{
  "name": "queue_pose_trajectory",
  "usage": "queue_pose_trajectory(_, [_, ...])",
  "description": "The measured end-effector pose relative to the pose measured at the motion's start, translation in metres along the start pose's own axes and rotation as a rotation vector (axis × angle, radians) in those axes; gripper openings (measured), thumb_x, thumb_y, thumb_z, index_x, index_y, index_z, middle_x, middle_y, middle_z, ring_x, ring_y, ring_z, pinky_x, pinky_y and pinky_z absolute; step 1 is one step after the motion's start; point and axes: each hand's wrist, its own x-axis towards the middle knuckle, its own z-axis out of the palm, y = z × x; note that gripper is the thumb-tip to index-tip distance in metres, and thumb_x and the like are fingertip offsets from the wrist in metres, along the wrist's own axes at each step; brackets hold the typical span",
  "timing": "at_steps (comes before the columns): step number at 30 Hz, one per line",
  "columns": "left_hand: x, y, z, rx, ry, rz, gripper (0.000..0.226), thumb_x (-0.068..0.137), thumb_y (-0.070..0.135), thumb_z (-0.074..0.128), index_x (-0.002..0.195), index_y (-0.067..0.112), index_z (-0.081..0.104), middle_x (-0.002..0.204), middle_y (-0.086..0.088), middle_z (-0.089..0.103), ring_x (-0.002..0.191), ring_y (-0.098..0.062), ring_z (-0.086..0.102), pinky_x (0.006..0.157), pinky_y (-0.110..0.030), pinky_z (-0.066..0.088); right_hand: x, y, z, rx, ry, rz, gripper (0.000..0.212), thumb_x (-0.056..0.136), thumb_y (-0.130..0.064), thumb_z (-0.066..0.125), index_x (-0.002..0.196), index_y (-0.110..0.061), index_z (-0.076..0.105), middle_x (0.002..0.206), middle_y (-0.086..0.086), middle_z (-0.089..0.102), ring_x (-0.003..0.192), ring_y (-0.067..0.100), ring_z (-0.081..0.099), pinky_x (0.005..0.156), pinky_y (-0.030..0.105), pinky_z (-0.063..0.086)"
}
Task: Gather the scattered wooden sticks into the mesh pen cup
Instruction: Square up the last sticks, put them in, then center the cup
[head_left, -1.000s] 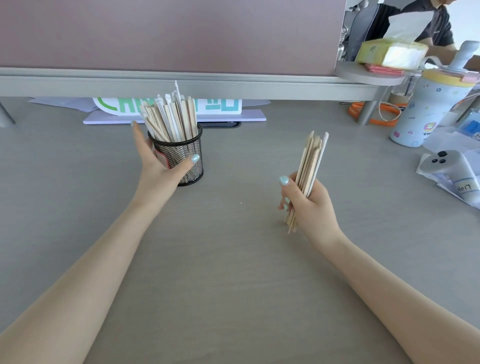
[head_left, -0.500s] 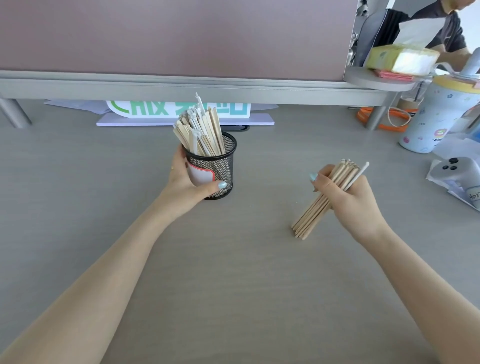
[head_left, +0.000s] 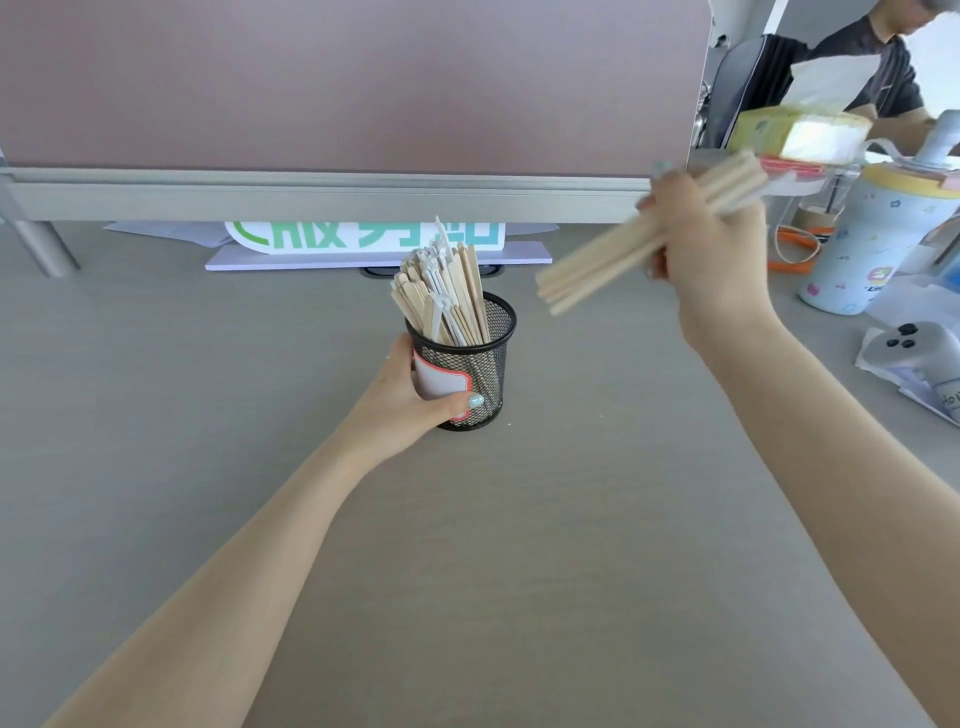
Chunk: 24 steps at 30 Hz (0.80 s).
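Note:
A black mesh pen cup (head_left: 491, 358) with a white label stands at the desk's middle, packed with wooden sticks (head_left: 454, 296) and white plastic pieces leaning left. My left hand (head_left: 410, 397) grips the cup from its left side. My right hand (head_left: 709, 260) is raised to the cup's upper right, closed on a bundle of wooden sticks (head_left: 608, 265). The bundle slants down and left, its lower ends in the air just right of the cup's rim. It is motion-blurred.
A pink partition on a grey rail (head_left: 332, 195) borders the desk's far side, with a green-lettered sign (head_left: 363, 239) under it. At right are a patterned bottle (head_left: 867, 244), a white controller (head_left: 914, 348), orange bands (head_left: 795, 247), a tissue box (head_left: 795, 130) and a seated person (head_left: 872, 67).
My right hand lifted the stick bundle off the desk and swung it up toward the cup. My left hand has drawn the cup nearer and keeps hold of it.

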Motion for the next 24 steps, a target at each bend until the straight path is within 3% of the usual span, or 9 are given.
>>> queue_pose_trajectory(2, [0.000, -0.001, 0.000, 0.000, -0.005, 0.015, 0.075, 0.058, 0.044, 0.076, 0.121, 0.043, 0.035, 0.123, 0.022, 0.054, 0.114, 0.003, 0.053, 0.092, -0.024, 0.044, 0.013, -0.012, 0.023, -0.100, -0.059, -0.041, 0.029, 0.086, -0.020, 0.053, 0.057, -0.017, 0.052, 0.052, 0.000, 0.047, 0.036, 0.007, 0.041, 0.039, 0.020, 0.035])
queue_pose_trajectory(6, [-0.002, 0.002, 0.000, 0.019, -0.008, 0.040, 0.063, 0.067, 0.035, 0.076, 0.110, 0.053, 0.034, 0.121, 0.028, 0.051, 0.113, 0.013, 0.048, 0.085, -0.013, 0.040, 0.016, -0.004, 0.065, -0.422, -0.263, -0.058, 0.026, 0.081, -0.024, 0.054, 0.061, -0.006, 0.054, 0.054, 0.004, 0.049, 0.046, 0.018, 0.046, 0.044, 0.021, 0.036])
queue_pose_trajectory(9, [-0.002, -0.001, -0.001, 0.036, -0.002, 0.032, 0.058, 0.064, 0.042, 0.074, 0.104, 0.056, 0.035, 0.123, 0.021, 0.053, 0.116, 0.001, 0.050, 0.090, -0.022, 0.042, 0.006, 0.016, 0.082, -0.651, -0.426, -0.065, 0.033, 0.081, -0.025, 0.054, 0.054, -0.015, 0.038, 0.051, -0.002, 0.042, 0.045, 0.017, 0.041, 0.042, 0.023, 0.031])
queue_pose_trajectory(12, [-0.001, -0.002, 0.000, 0.024, -0.002, 0.035, 0.058, 0.059, 0.048, 0.073, 0.104, 0.055, 0.036, 0.126, 0.018, 0.053, 0.117, -0.003, 0.050, 0.093, -0.027, 0.043, -0.001, 0.039, 0.088, -0.810, -0.474, -0.065, 0.038, 0.083, -0.035, 0.054, 0.055, -0.018, 0.034, 0.056, -0.003, 0.042, 0.057, 0.025, 0.045, 0.047, 0.026, 0.029])
queue_pose_trajectory(17, [0.000, -0.002, 0.000, 0.006, -0.016, 0.043, 0.062, 0.057, 0.049, 0.072, 0.107, 0.054, 0.036, 0.126, 0.019, 0.053, 0.117, -0.001, 0.051, 0.093, -0.026, 0.043, -0.005, 0.054, 0.090, -0.952, -0.509, -0.049, 0.029, 0.082, -0.038, 0.051, 0.088, -0.010, 0.056, 0.082, 0.003, 0.058, 0.077, 0.029, 0.055, 0.066, 0.028, 0.040])
queue_pose_trajectory(22, [0.001, -0.004, 0.000, 0.003, -0.022, 0.047, 0.065, 0.059, 0.048, 0.072, 0.113, 0.050, 0.037, 0.128, 0.017, 0.053, 0.118, -0.004, 0.051, 0.097, -0.031, 0.044, -0.002, 0.056, 0.093, -1.127, -0.613, -0.108, 0.035, 0.084, -0.048, 0.047, 0.089, -0.014, 0.056, 0.080, -0.001, 0.056, 0.082, 0.025, 0.054, 0.076, 0.031, 0.031])
queue_pose_trajectory(24, [0.001, -0.004, 0.000, 0.007, -0.027, 0.045, 0.064, 0.059, 0.049, 0.072, 0.112, 0.052, 0.036, 0.129, 0.017, 0.052, 0.119, -0.002, 0.050, 0.097, -0.030, 0.044, -0.003, 0.055, 0.087, -1.024, -0.709, -0.068, 0.039, 0.076, -0.052, 0.051, 0.091, -0.016, 0.058, 0.083, -0.001, 0.062, 0.085, 0.024, 0.057, 0.081, 0.034, 0.039])
